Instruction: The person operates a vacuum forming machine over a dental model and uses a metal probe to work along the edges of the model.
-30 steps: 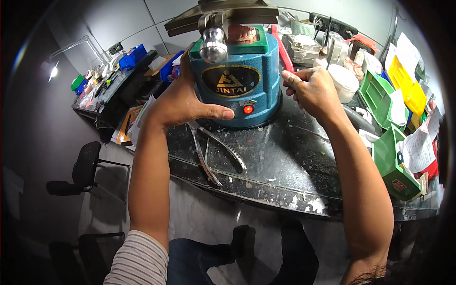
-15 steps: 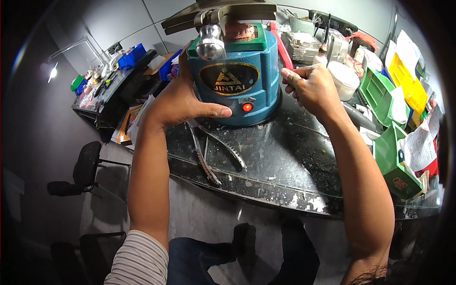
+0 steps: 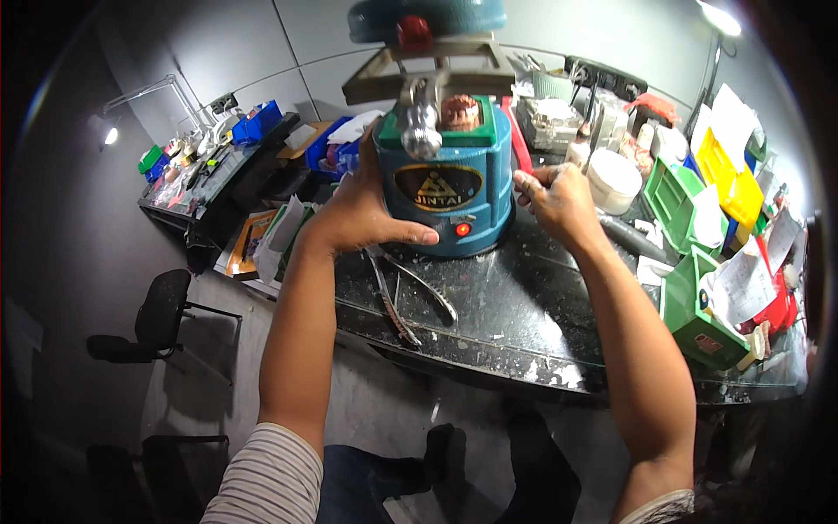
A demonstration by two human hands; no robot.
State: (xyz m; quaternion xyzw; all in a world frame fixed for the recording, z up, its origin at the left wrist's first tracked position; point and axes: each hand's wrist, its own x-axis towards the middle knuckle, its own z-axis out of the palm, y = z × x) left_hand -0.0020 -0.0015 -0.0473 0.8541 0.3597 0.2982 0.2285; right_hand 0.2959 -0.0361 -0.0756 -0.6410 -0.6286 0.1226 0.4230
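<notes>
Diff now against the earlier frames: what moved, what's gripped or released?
Mainly the view shifted: the blue machine sits lower in frame, its upper blue head now visible. No new grasp or release visible. Left hand stays on the machine, right hand at the red handle; red light still lit.

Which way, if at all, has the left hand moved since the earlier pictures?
No: against the blue machine, the left hand has not visibly shifted; its thumb still points at the lit red light, just left of it.
</notes>
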